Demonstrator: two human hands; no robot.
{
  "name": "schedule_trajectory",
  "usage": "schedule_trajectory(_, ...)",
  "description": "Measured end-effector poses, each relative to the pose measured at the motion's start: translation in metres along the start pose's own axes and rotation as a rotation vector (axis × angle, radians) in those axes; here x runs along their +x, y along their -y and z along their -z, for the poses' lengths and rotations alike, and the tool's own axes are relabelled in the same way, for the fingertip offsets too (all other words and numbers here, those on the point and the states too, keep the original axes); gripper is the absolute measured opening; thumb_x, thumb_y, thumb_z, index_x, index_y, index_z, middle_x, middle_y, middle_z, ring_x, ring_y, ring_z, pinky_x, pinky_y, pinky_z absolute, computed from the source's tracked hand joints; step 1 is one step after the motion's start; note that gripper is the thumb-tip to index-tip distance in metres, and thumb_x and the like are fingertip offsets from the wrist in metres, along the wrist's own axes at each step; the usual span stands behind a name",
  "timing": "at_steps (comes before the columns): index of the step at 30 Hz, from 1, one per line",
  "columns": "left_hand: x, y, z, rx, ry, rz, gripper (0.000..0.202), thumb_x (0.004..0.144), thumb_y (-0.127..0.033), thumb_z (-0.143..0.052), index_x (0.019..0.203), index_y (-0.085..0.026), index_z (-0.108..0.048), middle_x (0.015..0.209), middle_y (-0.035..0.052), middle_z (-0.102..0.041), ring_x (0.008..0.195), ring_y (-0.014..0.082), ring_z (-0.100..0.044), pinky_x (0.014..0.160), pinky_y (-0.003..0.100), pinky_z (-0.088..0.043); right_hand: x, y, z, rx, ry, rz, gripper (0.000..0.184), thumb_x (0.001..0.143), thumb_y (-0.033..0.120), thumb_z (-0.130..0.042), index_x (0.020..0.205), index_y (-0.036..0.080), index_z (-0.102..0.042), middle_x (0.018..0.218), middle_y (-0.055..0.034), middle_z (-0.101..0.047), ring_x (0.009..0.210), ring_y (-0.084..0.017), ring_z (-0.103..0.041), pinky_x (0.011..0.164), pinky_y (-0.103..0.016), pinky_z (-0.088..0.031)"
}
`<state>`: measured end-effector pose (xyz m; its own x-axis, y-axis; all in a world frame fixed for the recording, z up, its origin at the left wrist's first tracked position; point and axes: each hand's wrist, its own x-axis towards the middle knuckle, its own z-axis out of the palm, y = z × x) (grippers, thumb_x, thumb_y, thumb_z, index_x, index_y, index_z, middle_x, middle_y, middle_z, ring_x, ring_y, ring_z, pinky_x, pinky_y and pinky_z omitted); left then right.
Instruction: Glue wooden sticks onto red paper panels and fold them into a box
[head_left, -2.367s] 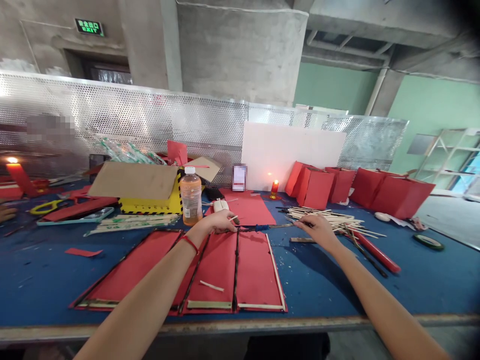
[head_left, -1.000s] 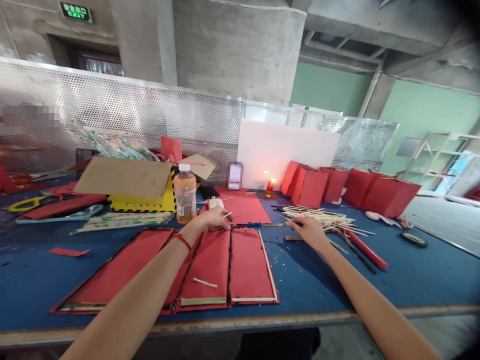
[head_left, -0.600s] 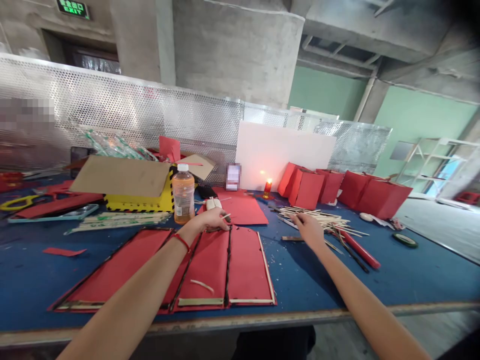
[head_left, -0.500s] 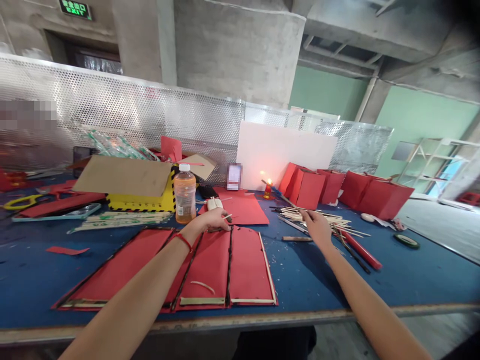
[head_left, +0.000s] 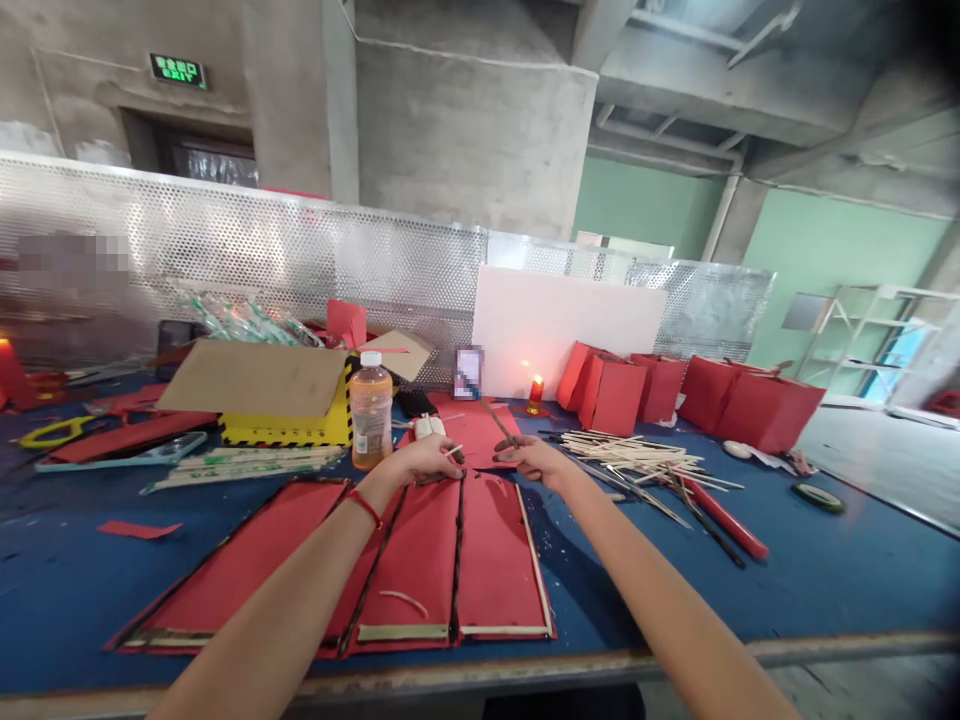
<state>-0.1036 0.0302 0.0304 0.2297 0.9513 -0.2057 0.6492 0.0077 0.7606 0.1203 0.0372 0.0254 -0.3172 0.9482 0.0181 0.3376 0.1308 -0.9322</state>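
right hand (head_left: 536,458) pinches a thin dark stick (head_left: 499,425); left hand (head_left: 424,460) is closed on a pale splint (head_left: 453,451) at the top of a red paper panel (head_left: 420,540); the stick seems to need bringing there.

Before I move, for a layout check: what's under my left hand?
Your left hand sits at the top edge of the red paper panels; the paper directly under your palm is covered.

- Bright red paper panels (head_left: 420,565), edged with black and pale strips, near centre
- Deep blue table (head_left: 75,590), speckled with pale scraps
- Thin brown stick (head_left: 499,425), far of the panels
- Yellow box (head_left: 285,430) with black diagonal hazard stripes, far left
- Orange liquid in a clear plastic bottle (head_left: 371,420), far centre
- Silver perforated metal fence (head_left: 225,245), patterned with round holes, far
- Red paper bags (head_left: 765,410), far right
- Pale green wall (head_left: 840,260), far right
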Motion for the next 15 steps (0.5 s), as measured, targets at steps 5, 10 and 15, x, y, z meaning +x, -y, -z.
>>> schedule_trajectory(5, 0.001, -0.002, -0.004, 0.003, -0.017, 0.023, 0.026, 0.062, -0.022, -0.073, 0.077, -0.017, -0.052, 0.047, -0.0087, -0.044, 0.036, 0.0051, -0.033, 0.037, 0.018, -0.021, 0.004, -0.01, 0.0, 0.117, 0.205, -0.135, 0.01, 0.071, 0.017, -0.066, 0.08, 0.016, -0.061, 0.049, 0.0105, -0.04, 0.037, -0.002, -0.016, 0.039, -0.018, -0.011)
schedule_trajectory(10, -0.004, -0.007, -0.007, -0.013, -0.034, 0.011, 0.025, 0.061, -0.019, -0.073, 0.076, -0.017, -0.052, 0.048, -0.0085, -0.045, 0.039, 0.0053, -0.035, 0.038, 0.018, -0.022, 0.008, -0.019, -0.007, 0.146, 0.115, -0.162, 0.026, 0.066, 0.034, -0.078, 0.076, 0.016, -0.061, 0.044, 0.0122, -0.033, 0.037, -0.002, -0.016, 0.038, -0.02, -0.005)
schedule_trajectory(15, -0.003, -0.007, -0.007, 0.002, -0.028, -0.011, 0.019, 0.062, -0.016, -0.07, 0.071, -0.016, -0.053, 0.045, -0.0081, -0.044, 0.039, 0.0061, -0.036, 0.04, 0.018, -0.024, 0.005, -0.011, -0.031, -0.009, -0.013, -0.089, 0.026, 0.068, 0.037, -0.076, 0.062, 0.015, -0.062, 0.037, 0.01, -0.03, 0.038, -0.005, -0.023, 0.039, -0.023, -0.014)
